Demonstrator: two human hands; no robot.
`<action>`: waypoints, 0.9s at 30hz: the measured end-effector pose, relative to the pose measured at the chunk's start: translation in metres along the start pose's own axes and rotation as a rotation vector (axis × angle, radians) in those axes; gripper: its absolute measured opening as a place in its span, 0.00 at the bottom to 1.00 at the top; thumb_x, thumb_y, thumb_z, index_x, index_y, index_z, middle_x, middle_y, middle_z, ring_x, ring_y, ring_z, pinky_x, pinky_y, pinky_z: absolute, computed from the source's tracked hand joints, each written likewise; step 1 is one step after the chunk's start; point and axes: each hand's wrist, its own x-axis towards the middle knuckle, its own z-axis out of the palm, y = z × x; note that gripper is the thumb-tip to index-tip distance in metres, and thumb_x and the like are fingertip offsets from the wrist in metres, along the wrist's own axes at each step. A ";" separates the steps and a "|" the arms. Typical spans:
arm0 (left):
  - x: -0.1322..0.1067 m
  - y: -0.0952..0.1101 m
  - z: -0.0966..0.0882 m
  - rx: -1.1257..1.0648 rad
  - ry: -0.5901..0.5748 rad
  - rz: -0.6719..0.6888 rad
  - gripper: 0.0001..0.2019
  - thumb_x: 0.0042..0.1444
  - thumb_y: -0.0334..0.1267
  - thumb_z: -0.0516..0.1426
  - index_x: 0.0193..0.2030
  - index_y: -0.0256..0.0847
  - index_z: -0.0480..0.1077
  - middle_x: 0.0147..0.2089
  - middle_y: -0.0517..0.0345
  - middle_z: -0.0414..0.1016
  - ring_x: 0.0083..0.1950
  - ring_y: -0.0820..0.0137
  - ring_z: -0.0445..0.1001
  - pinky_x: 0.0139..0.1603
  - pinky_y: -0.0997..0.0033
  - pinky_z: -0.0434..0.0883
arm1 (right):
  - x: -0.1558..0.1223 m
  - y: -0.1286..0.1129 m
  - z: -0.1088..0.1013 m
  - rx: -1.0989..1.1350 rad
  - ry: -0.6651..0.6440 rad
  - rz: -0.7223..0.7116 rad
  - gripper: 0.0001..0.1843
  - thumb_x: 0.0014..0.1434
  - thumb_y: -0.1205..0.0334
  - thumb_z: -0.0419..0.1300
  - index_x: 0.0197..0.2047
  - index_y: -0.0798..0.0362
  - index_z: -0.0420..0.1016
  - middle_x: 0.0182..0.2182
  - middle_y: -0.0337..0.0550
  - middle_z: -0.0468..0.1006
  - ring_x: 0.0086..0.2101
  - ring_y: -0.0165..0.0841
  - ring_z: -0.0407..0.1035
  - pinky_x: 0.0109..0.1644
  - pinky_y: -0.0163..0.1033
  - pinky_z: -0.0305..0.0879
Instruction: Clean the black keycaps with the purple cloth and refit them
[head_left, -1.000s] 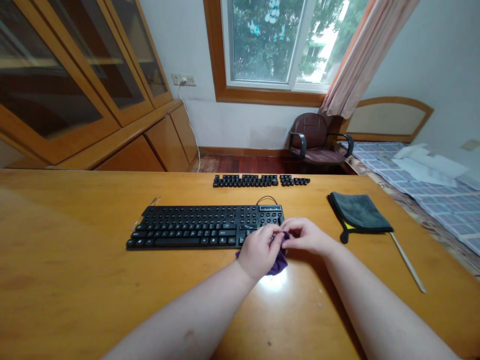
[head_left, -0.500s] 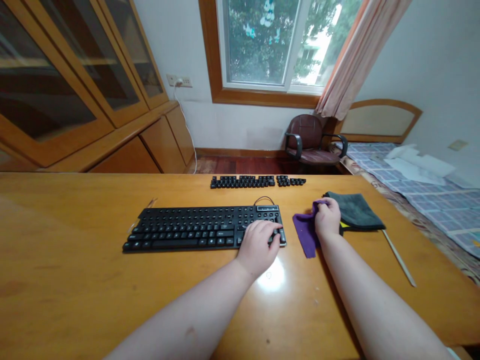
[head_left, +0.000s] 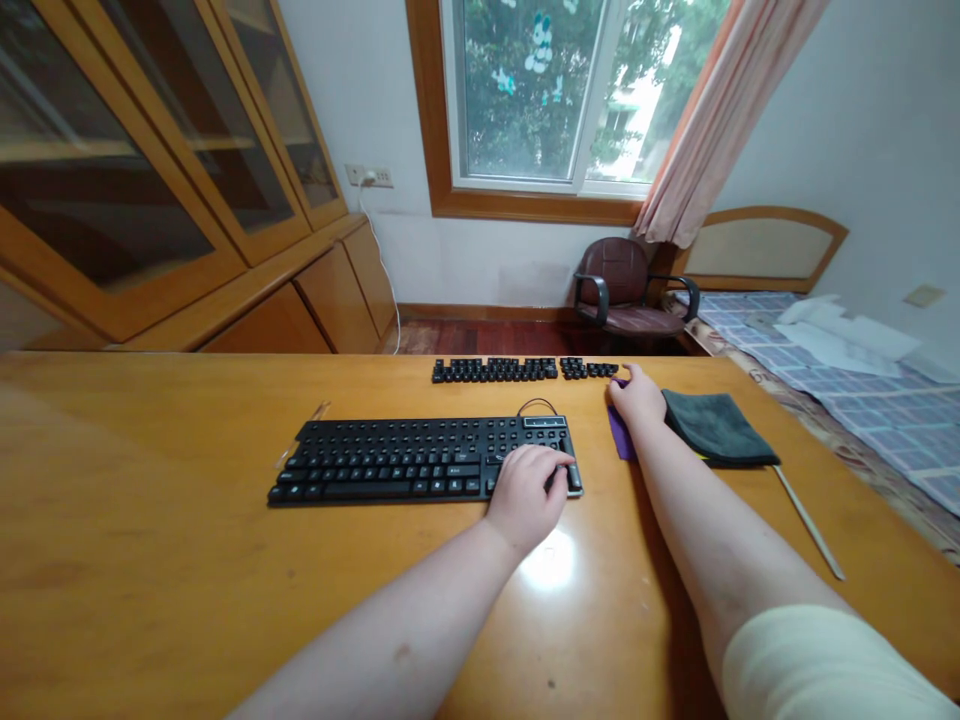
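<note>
Left hand (head_left: 529, 490) rests on the black keyboard's (head_left: 390, 462) right end, hiding some of it (grip: can't tell). Lower rows capped; upper rows look stripped. Right hand (head_left: 639, 398) clamps the purple cloth (head_left: 620, 438), fingertips (contents unclear) beside loose keycaps (head_left: 496, 374) lined along the desk's (head_left: 150, 560) far edge.

Keyboard (head_left: 382, 462) on table (head_left: 150, 560); keycaps (head_left: 495, 371) behind, towel (head_left: 716, 428) right.

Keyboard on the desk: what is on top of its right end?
The left hand lies over the right end of the keyboard. Number-pad rows show on the hand's far side; whatever lies directly beneath it is covered.
</note>
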 end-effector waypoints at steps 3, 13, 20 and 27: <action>0.000 0.000 0.000 -0.001 -0.003 -0.002 0.10 0.55 0.30 0.51 0.40 0.42 0.71 0.39 0.55 0.76 0.44 0.67 0.71 0.47 0.63 0.67 | 0.009 0.000 0.005 -0.126 -0.039 -0.060 0.27 0.54 0.55 0.53 0.58 0.47 0.65 0.45 0.53 0.76 0.44 0.45 0.70 0.43 0.45 0.63; 0.002 0.002 0.000 -0.009 0.004 -0.011 0.10 0.55 0.29 0.52 0.39 0.43 0.72 0.38 0.57 0.76 0.43 0.67 0.71 0.47 0.64 0.67 | 0.013 -0.002 0.004 -0.199 -0.123 -0.110 0.24 0.54 0.57 0.52 0.55 0.45 0.68 0.46 0.49 0.76 0.44 0.44 0.70 0.42 0.44 0.64; 0.002 0.001 0.000 -0.006 0.006 -0.008 0.09 0.55 0.29 0.52 0.38 0.42 0.72 0.38 0.57 0.76 0.43 0.68 0.71 0.46 0.65 0.66 | 0.012 -0.001 0.005 -0.172 -0.101 -0.048 0.20 0.53 0.56 0.53 0.49 0.48 0.73 0.42 0.50 0.78 0.43 0.44 0.70 0.41 0.44 0.64; 0.002 0.002 0.000 -0.003 0.010 -0.012 0.09 0.54 0.29 0.52 0.39 0.42 0.72 0.38 0.57 0.76 0.44 0.68 0.71 0.47 0.65 0.66 | -0.006 0.005 -0.001 -0.037 -0.032 -0.057 0.19 0.54 0.51 0.53 0.42 0.52 0.76 0.39 0.51 0.79 0.40 0.44 0.71 0.42 0.43 0.64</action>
